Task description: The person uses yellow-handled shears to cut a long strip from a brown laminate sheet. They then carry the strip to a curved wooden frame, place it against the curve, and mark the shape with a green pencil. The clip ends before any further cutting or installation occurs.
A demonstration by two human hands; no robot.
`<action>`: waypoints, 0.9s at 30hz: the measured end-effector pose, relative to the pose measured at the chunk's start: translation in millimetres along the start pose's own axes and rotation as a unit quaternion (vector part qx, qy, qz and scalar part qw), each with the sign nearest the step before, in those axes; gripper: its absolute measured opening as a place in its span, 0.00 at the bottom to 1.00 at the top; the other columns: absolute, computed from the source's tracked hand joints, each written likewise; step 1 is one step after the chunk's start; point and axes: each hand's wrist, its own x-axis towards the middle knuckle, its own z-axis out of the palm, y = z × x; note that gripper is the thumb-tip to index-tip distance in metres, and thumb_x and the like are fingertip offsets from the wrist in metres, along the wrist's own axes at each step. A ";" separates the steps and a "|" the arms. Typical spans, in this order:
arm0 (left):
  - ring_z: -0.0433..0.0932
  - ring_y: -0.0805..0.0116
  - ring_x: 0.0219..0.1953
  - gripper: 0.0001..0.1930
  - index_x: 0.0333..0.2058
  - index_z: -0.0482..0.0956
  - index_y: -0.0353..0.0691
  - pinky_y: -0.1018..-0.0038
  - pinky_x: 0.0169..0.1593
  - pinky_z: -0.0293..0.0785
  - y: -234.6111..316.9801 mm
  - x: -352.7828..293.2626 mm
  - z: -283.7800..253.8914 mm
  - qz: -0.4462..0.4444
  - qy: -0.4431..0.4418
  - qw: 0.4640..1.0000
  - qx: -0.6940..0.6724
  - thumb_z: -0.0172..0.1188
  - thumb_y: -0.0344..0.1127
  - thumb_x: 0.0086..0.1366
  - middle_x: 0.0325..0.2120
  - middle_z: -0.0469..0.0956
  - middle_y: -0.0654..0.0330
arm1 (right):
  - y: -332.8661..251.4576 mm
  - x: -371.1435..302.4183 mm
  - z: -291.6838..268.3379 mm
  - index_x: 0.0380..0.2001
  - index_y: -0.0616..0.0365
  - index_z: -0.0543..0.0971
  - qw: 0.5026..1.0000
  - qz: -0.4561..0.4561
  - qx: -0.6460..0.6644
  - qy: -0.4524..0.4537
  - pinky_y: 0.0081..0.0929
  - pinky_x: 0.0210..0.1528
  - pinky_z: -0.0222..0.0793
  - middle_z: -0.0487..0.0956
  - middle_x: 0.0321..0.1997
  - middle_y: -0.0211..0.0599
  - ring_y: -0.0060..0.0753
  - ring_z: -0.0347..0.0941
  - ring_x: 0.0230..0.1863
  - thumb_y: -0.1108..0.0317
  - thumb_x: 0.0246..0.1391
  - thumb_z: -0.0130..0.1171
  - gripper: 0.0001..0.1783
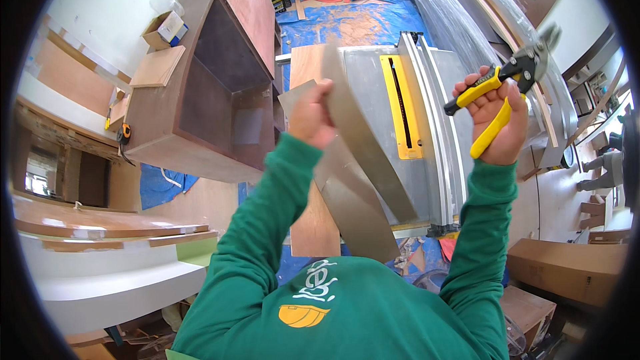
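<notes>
My left hand (313, 115) is closed on the edge of a long, thin, grey-brown strip (373, 153), which curves up past my fingers and down over the table saw. A second strip (357, 203) of the same colour slants beneath it toward my body; whether my hand grips this one too, I cannot tell. In my right hand (500, 117), raised right of the saw fence, is a pair of snips (497, 83) with yellow and black handles. The handles stand spread and the metal jaws point up and away, touching nothing.
Under the strips is the table saw (367, 60) with a yellow insert (403, 110) and a metal fence (433, 133). A wooden board (313, 233) lies along its left side. Left stands a brown cabinet (193, 140); plastic-wrapped panels (447, 13) lean at right. Blue sheeting (320, 23) covers the floor beyond.
</notes>
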 end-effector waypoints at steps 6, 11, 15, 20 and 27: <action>0.82 0.65 0.34 0.14 0.41 0.81 0.39 0.66 0.43 0.79 92.3 -115.3 -13.9 0.175 0.043 0.984 -0.013 0.52 0.42 0.77 0.33 0.83 0.58 | 31.9 -14.8 24.5 0.52 0.66 0.76 0.905 0.164 -0.387 -0.063 0.29 0.52 0.74 0.80 0.40 0.39 0.31 0.79 0.42 0.46 0.61 0.64 0.32; 0.85 0.66 0.36 0.12 0.45 0.79 0.39 0.68 0.42 0.82 94.4 -151.4 -58.5 0.237 0.088 0.967 0.007 0.52 0.40 0.78 0.35 0.85 0.59 | 148.0 -50.4 29.5 0.61 0.75 0.71 0.735 0.146 -0.653 -0.108 0.43 0.61 0.70 0.76 0.57 0.62 0.56 0.74 0.59 0.33 0.50 0.71 0.54; 0.86 0.67 0.35 0.11 0.46 0.77 0.41 0.68 0.34 0.86 73.5 -150.5 -80.8 0.236 0.105 0.963 0.078 0.51 0.40 0.78 0.36 0.85 0.60 | 208.5 -78.9 16.3 0.66 0.73 0.67 0.627 0.102 -0.754 -0.169 0.46 0.66 0.64 0.73 0.58 0.57 0.58 0.69 0.63 0.28 0.44 0.72 0.63; 0.87 0.67 0.36 0.12 0.52 0.75 0.42 0.66 0.31 0.88 51.7 -154.4 -78.0 0.197 0.086 0.971 0.105 0.49 0.41 0.79 0.40 0.84 0.60 | 231.3 -90.7 5.0 0.69 0.74 0.62 0.586 0.079 -0.781 -0.201 0.50 0.73 0.53 0.70 0.63 0.56 0.56 0.62 0.69 0.25 0.41 0.72 0.69; 0.86 0.68 0.40 0.14 0.55 0.74 0.43 0.68 0.36 0.88 43.0 -164.4 -60.9 0.138 0.055 0.984 0.101 0.49 0.42 0.80 0.43 0.83 0.61 | 243.7 -101.3 -8.2 0.72 0.70 0.59 0.557 -0.015 -0.803 -0.210 0.55 0.75 0.48 0.64 0.70 0.55 0.58 0.57 0.72 0.22 0.44 0.67 0.69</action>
